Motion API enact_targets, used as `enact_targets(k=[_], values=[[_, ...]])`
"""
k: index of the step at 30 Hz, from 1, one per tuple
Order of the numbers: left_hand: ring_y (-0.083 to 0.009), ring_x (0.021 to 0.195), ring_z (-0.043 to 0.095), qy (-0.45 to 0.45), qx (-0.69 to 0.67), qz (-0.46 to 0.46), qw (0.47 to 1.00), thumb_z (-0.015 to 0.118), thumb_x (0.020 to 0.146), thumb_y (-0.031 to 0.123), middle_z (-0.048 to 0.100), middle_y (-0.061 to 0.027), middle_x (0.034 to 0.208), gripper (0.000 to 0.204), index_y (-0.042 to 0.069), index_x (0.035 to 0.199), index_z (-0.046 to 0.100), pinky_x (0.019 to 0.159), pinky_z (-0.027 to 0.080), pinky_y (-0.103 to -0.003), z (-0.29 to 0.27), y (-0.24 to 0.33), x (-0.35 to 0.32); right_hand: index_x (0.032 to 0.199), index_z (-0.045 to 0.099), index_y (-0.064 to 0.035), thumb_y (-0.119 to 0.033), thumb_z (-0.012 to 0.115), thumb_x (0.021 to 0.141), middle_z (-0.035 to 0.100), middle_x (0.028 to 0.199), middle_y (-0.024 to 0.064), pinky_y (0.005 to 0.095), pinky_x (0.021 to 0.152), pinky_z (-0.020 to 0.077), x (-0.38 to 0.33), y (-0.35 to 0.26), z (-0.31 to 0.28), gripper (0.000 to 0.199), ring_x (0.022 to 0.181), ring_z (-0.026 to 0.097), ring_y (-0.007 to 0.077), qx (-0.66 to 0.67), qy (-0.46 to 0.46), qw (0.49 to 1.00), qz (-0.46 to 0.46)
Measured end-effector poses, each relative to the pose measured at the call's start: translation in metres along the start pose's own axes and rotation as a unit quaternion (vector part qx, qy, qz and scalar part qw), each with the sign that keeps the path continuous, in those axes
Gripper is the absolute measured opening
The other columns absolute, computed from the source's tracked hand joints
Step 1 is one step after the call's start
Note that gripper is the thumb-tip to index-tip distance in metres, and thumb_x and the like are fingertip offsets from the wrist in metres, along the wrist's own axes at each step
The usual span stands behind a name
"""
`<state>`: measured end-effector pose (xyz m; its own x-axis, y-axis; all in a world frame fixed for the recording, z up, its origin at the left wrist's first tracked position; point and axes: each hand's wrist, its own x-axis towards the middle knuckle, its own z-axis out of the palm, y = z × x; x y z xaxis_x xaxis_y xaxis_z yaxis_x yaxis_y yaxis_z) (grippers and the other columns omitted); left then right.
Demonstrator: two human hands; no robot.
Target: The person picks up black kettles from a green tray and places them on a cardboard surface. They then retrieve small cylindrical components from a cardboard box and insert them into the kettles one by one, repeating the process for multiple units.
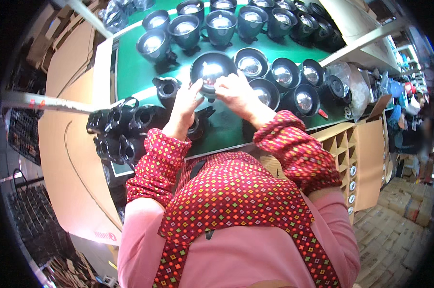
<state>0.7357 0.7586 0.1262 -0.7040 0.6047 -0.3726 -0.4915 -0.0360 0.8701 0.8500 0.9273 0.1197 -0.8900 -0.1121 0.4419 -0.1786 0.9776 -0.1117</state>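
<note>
Close in front of me, a round black housing (196,72) with a mirror-bright silver bowl inside is held over the green tabletop. My left hand (184,104) grips its lower left edge, thumb and fingers at the rim. My right hand (238,96) has its fingers bent together at the lower right rim; their tips partly hide behind the hand. Just left of my left hand stands a black spouted collar (167,91) with a round opening. Similar black housings with silver insides, one of them (250,63) nearest the held piece, sit to the right.
Rows of the same black housings (221,28) fill the far side of the green table (130,77). Black spouted parts (130,120) cluster at the left edge. Clear plastic bags (356,89) lie at right, above a divided cardboard box (342,149). White metal rails (49,103) flank the table.
</note>
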Motion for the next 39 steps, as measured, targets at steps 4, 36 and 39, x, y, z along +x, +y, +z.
enact_targets(k=[4, 36, 39], values=[[-0.0217, 0.104, 0.069, -0.020, 0.053, -0.087, 0.995, 0.061, 0.104, 0.017, 0.070, -0.0094, 0.120, 0.022, 0.006, 0.122, 0.067, 0.090, 0.062, -0.050, -0.017, -0.032, 0.044, 0.099, 0.070, -0.0142, -0.014, 0.066, 0.089, 0.065, 0.097, 0.0033, 0.0616, 0.116, 0.0351, -0.012, 0.006, 0.046, 0.010, 0.099, 0.064, 0.0267, 0.006, -0.029, 0.999, 0.038], [-0.0304, 0.157, 0.030, -0.030, 0.213, 0.312, 0.925, 0.056, 0.105, 0.001, 0.035, -0.0156, 0.166, 0.060, 0.001, 0.161, 0.034, 0.127, 0.027, -0.043, -0.027, 0.020, -0.016, 0.113, 0.079, -0.0114, -0.044, 0.067, 0.098, 0.076, 0.120, 0.0173, 0.0505, 0.093, 0.0577, -0.608, 0.062, -0.231, 0.038, 0.107, 0.073, 0.0385, -0.204, -0.046, 0.442, 0.873], [-0.0276, 0.154, 0.035, -0.111, 0.187, 0.342, 0.914, 0.058, 0.103, -0.001, 0.035, -0.0170, 0.166, 0.064, 0.001, 0.162, 0.033, 0.128, 0.026, -0.042, 0.005, 0.022, -0.035, 0.108, 0.081, -0.0100, -0.044, 0.071, 0.093, 0.078, 0.111, 0.0172, 0.0471, 0.090, 0.0584, -0.527, 0.039, -0.271, 0.038, 0.107, 0.074, 0.0375, -0.225, 0.002, 0.452, 0.863]])
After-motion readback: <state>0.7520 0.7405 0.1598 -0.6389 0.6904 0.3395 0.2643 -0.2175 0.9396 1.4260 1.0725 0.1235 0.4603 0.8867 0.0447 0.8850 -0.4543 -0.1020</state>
